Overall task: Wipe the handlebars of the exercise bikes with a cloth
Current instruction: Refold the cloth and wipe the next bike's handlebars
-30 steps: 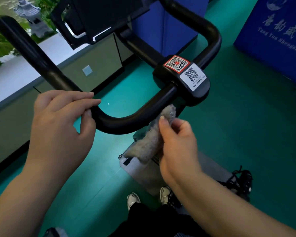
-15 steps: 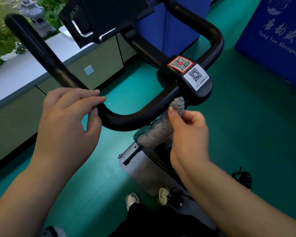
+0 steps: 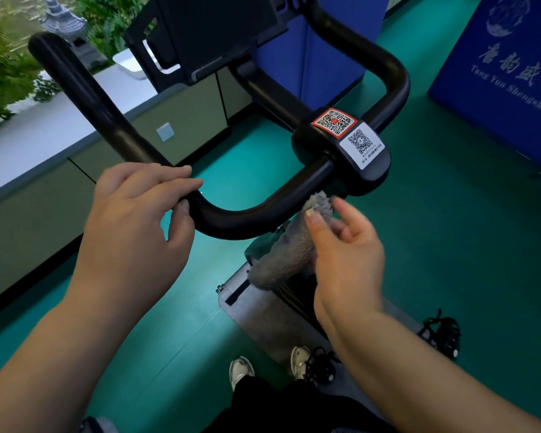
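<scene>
Right hand fingers loosened on cloth — left hand grips handlebar

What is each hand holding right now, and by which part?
The right hand pinches the grey fluffy cloth near its upper end, thumb on top. The left hand grips the black curved handlebar at its left bend.

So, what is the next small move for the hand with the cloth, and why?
Probably press the grey cloth up against the black handlebar and slide it along the bend. The right hand pinches the cloth just below the bar, near the clamp with the QR stickers, and most of the cloth hangs down. The left hand already grips the bar, steadying it.
</scene>
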A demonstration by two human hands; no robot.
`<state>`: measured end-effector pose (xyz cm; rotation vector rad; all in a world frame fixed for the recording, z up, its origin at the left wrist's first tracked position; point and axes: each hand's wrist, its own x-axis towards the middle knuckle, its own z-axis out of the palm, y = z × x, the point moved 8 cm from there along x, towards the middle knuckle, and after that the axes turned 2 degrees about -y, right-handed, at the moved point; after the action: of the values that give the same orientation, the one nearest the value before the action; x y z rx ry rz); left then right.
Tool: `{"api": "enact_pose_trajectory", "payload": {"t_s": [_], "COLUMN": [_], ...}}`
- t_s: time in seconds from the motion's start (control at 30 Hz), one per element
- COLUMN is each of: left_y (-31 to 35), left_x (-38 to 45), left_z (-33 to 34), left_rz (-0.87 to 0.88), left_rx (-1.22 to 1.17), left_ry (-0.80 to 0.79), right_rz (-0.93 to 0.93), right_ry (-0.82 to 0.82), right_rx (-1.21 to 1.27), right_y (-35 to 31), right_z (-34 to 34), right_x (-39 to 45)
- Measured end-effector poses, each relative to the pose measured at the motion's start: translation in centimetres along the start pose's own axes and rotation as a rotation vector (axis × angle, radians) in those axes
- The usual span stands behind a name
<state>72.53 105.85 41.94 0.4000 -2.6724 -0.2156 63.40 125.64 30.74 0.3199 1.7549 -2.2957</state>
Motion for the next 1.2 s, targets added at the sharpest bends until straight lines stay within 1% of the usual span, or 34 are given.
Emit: {"api": "enact_pose_trajectory", "payload": {"t_s": [0.07,0.17,0.23,0.33,0.43,0.57,0.6,0.7,0.8,0.87,0.93,1.0,1.1,1.2], "left_y": [0.0,0.0,0.1,0.1,0.1,0.1,0.0,0.0,0.0,0.0,-0.1,-0.3,-0.7,-1.0], "left_x": [0.0,0.1,0.0,-0.1,-0.1,0.1,0.1,-0.1,-0.1,0.0,0.1,0.2,0.2,0.1], "left_z": [0.0,-0.1,-0.1,-0.1,-0.1,-0.1,-0.2,-0.2,-0.2,-0.2,-0.2,-0.4,-0.5,-0.4], "left_rz": [-0.002,0.000,0.001,-0.006,-0.003,0.004,0.006,0.013,0.028,0.044,0.060,0.075,0.093,0.121], "left_rx": [-0.006,-0.007,-0.010,-0.018,-0.020,-0.027,-0.030,-0.038,-0.044,-0.047,-0.047,-0.051,-0.070,-0.096], "left_ry": [0.002,-0.003,0.000,0.007,0.016,0.021,0.025,0.034,0.042,0.037,0.026,0.020,0.025,0.038], "right_rz": [0.045,0.045,0.032,0.038,0.105,0.083,0.072,0.066,0.150,0.161,0.136,0.119,0.152,0.213], "right_ry": [-0.017,0.078,0.107,0.075,0.001,0.113,0.119,0.075,-0.026,-0.001,0.067,0.092,0.064,-0.016], "right_rx": [0.038,0.088,0.099,0.079,0.079,0.159,0.164,0.118,0.107,0.126,0.168,0.190,0.179,0.208], "right_y": [0.3,-0.8,-1.3,-0.3,0.9,-0.6,-0.9,-0.1,1.5,1.4,0.4,-0.2,0.9,2.7], "right_z": [0.5,0.0,0.0,0.2,0.9,0.1,0.1,0.4,1.7,1.5,0.9,0.7,1.4,3.0], "right_x": [-0.2,1.5,2.5,1.3,-0.3,2.3,2.7,1.3,-1.4,-1.1,0.3,0.9,-1.1,-4.0]}}
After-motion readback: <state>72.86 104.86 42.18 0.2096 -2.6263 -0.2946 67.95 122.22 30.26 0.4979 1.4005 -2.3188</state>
